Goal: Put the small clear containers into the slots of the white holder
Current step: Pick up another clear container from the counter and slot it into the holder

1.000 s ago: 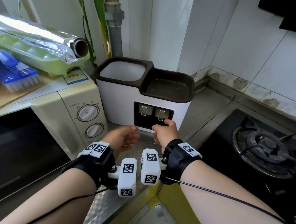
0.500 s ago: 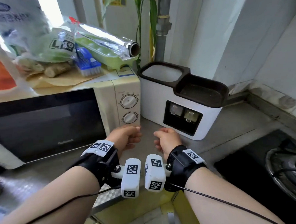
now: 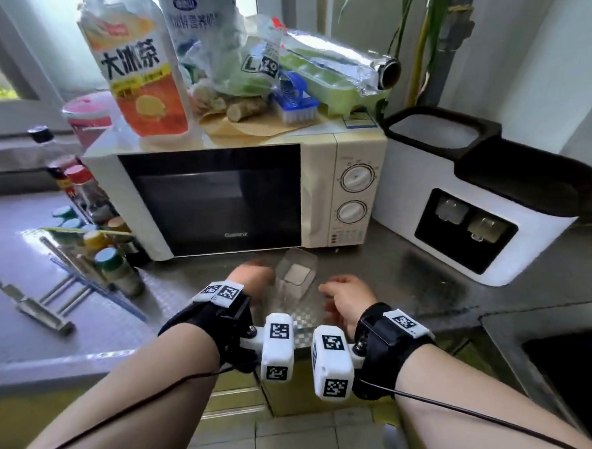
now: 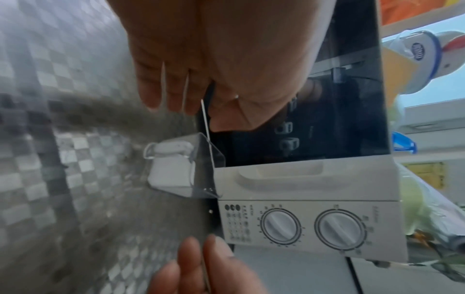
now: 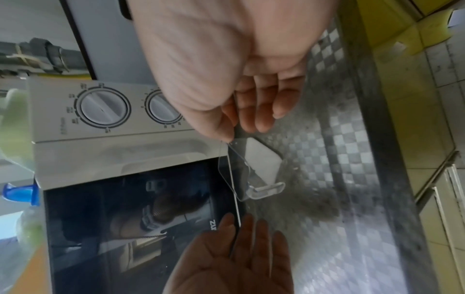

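From the head view I see my left hand (image 3: 253, 278) and right hand (image 3: 348, 295) flanking a clear container (image 3: 295, 276) on the counter (image 3: 428, 286), the white holder (image 3: 471, 194) well apart. Left wrist view: fingers (image 4: 173, 93) relaxed just beside it, perhaps touching. Right wrist view: fingers (image 5: 254, 111) loose, holding nothing.

Both forearms reach forward side by side over the near edge of the table, each wrist wrapped in a black strap with a white tagged block. The left hand (image 3: 253, 278) and the right hand (image 3: 348, 295) face each other, palms inward, a gap between them. Both hands' fingers (image 5: 261, 105) are extended, only loosely bent, thumbs toward the far side.
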